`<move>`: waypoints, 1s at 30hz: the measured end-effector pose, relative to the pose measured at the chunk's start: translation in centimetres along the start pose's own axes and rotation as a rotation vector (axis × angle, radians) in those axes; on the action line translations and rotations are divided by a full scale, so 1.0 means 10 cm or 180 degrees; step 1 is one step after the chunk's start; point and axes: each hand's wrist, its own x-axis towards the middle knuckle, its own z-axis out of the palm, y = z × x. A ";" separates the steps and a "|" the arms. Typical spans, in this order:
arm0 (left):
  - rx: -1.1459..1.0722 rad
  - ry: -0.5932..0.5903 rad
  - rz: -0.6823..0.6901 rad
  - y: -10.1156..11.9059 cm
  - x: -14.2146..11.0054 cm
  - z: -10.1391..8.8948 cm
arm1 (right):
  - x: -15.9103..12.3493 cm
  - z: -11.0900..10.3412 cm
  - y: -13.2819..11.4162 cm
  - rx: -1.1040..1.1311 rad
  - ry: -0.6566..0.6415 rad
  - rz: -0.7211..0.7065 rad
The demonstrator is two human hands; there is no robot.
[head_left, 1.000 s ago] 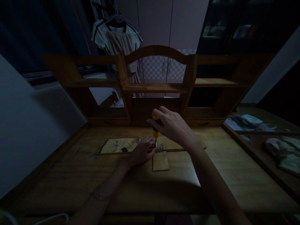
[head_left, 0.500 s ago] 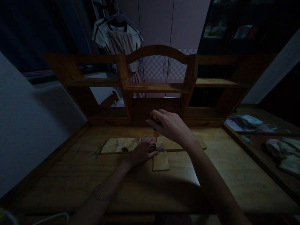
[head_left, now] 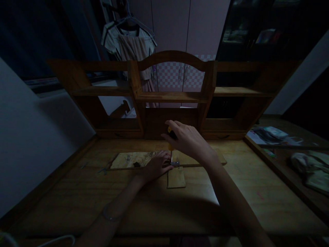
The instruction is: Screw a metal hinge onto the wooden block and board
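Note:
My right hand (head_left: 189, 139) is closed around the yellow and black handle of a screwdriver (head_left: 170, 146). Its shaft points straight down at a small metal hinge (head_left: 175, 164). The hinge lies where a long wooden board (head_left: 132, 160) meets a small square wooden piece (head_left: 176, 177). My left hand (head_left: 158, 163) grips the long board just left of the screwdriver, fingers on top and thumb near the front edge by the hinge. Whether a screw sits under the screwdriver tip is too small and dark to make out.
Under the board is a wooden desk top (head_left: 123, 202) with a shelf unit (head_left: 172, 97) along its far side. Small metal bits (head_left: 102, 169) lie left of the board. Bags (head_left: 275, 133) and cloth (head_left: 313, 168) lie to the right, and a white cable (head_left: 59, 239) at lower left.
My right hand has turned slightly on the screwdriver handle, its thumb moving a little to the right. The left hand, boards and hinge stay in place.

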 end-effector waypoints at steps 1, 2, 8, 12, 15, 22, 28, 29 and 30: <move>0.0002 0.0002 -0.0001 -0.01 0.00 0.01 | 0.00 -0.01 0.00 -0.0004 -0.0010 0.0003; 0.0009 0.0004 -0.0014 -0.01 -0.01 0.01 | -0.01 -0.02 -0.01 -0.0004 -0.0022 -0.0012; 0.0049 -0.0024 -0.0104 -0.02 -0.03 0.03 | -0.03 -0.10 -0.03 0.0032 0.0008 -0.0210; -0.0072 -0.0024 -0.0107 0.01 0.01 0.00 | 0.00 -0.06 -0.01 0.0047 0.0094 -0.0254; -0.0104 -0.0084 -0.0132 0.04 0.03 -0.02 | 0.02 -0.03 0.01 0.0171 0.0132 -0.0286; -0.0176 -0.0118 -0.0143 0.04 0.03 -0.03 | 0.00 -0.10 0.01 0.0422 0.0153 -0.0297; -0.0168 -0.0124 -0.0077 0.03 0.02 -0.03 | -0.03 -0.19 -0.02 0.0434 0.0108 -0.0235; -0.0156 -0.0123 -0.0075 0.03 0.02 -0.03 | -0.04 -0.20 -0.02 0.0415 0.0086 -0.0208; -0.0144 -0.0122 -0.0080 0.03 0.02 -0.03 | -0.04 -0.21 -0.03 0.0399 0.0062 -0.0191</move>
